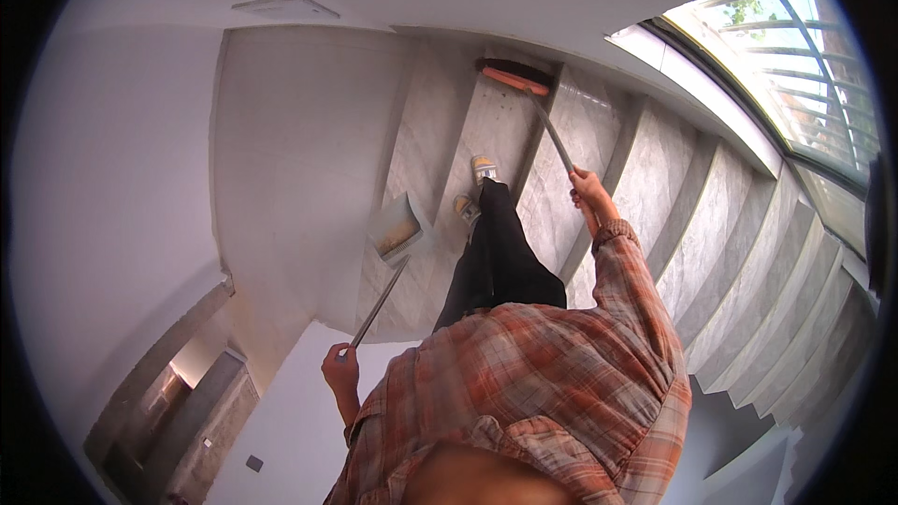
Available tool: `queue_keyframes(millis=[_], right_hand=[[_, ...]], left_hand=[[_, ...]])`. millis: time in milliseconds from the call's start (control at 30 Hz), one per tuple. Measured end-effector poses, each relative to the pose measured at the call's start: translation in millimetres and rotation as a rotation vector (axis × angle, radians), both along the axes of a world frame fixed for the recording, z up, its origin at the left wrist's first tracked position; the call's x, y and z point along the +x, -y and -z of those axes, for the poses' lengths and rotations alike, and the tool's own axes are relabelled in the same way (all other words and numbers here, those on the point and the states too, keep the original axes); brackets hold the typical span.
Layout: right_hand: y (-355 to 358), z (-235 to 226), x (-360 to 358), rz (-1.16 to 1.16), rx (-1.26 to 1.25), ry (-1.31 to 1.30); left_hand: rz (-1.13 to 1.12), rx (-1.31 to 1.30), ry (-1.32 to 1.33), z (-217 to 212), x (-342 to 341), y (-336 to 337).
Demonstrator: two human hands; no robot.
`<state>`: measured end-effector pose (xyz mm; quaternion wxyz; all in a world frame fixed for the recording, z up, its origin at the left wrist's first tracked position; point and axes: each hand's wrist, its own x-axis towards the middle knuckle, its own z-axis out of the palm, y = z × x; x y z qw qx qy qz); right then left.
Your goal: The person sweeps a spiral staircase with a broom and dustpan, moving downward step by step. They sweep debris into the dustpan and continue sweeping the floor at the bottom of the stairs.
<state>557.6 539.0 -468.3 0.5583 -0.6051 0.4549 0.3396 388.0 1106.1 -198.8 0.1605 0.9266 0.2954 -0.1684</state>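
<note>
My right hand (591, 193) grips the grey handle of a broom (547, 126), whose orange head with dark bristles (513, 75) rests on a marble stair step far ahead. My left hand (340, 369) holds the long thin handle of a grey dustpan (397, 228), which hangs above a lower step to the left of my legs. I wear a plaid orange shirt and dark trousers. Both shoes (475, 185) stand on a step between the dustpan and the broom.
Grey-veined marble stairs (655, 196) curve away to the right and down. A white wall (112, 178) rises on the left, with a doorway at lower left. A large window with a railing (795, 65) is at upper right.
</note>
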Motion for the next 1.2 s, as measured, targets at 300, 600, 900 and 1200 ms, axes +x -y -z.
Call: queue_keyframes(millis=[300, 600, 900, 1200], right_hand=[[3.4, -39.9, 4.6, -0.037, 0.058, 0.109], [-79.8, 24.1, -59.2, 0.320, 0.272, -0.055], [-86.3, -28.3, -71.0, 0.330, 0.222, 0.095], [-197.5, 31.1, -69.9, 0.590, 0.418, 0.005]], left_hand=[[-0.026, -0.036, 0.030, 6.7, -0.3, -2.0], [-0.015, -0.084, 0.093, 11.9, -15.2, -14.1], [0.029, -0.035, 0.051, 18.4, -21.8, -30.3], [-0.005, 0.012, 0.056, 14.0, -43.5, -32.5]])
